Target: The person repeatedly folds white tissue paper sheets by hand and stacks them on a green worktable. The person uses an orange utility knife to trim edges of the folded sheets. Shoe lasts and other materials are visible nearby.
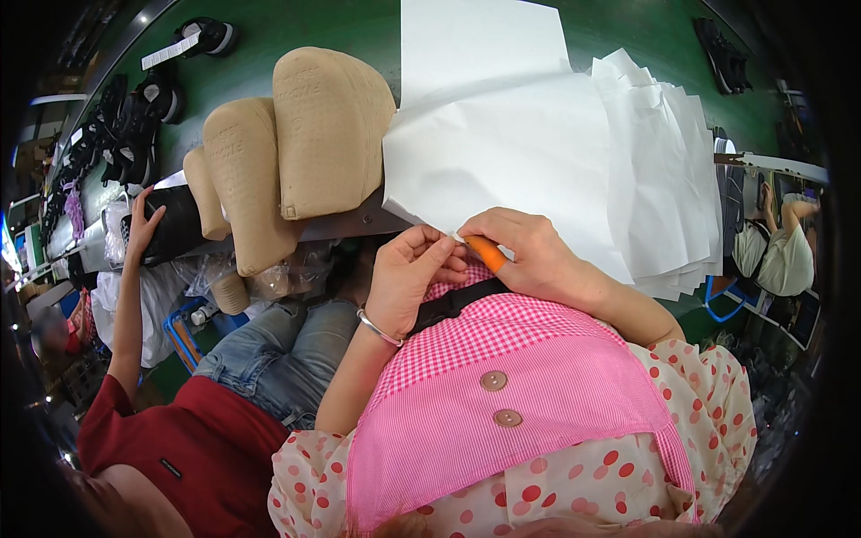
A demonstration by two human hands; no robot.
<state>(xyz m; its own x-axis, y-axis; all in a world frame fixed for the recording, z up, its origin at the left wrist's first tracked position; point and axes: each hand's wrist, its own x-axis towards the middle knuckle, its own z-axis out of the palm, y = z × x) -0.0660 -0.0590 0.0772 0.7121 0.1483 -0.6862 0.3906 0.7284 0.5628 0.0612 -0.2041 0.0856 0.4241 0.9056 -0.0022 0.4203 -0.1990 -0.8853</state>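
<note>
A long green belt (296, 27) runs across the top of the view, bending with the lens, and a stack of white paper (556, 152) lies on it right in front of the person.

Both hands meet at the stack's near corner. The right hand (525, 255) rests with its fingers curled over the paper's lower edge; an orange finger cot (487, 253) covers one fingertip, which presses at the corner of the sheet. The left hand (408, 273) sits just beside it, touching it, thumb and fingers pinched together on the same corner — so the corner lies between the two hands, while the rest of the stack spreads up and away from them to the right. Whether the pinch has one sheet or several cannot be told. A silver bangle (378, 328) circles the left wrist.

Just left of the hands and above them, three tan shoe forms (296, 152) lean on the belt's near edge, close to the paper's left side. Below the hands hangs a pink checked apron (502, 377) with two buttons.

Well apart to the left, a co-worker in a red top (170, 448) reaches a hand (142, 224) up to a black shoe (179, 224) at the belt's edge — more black shoes (134, 125) line the belt beyond.
</note>
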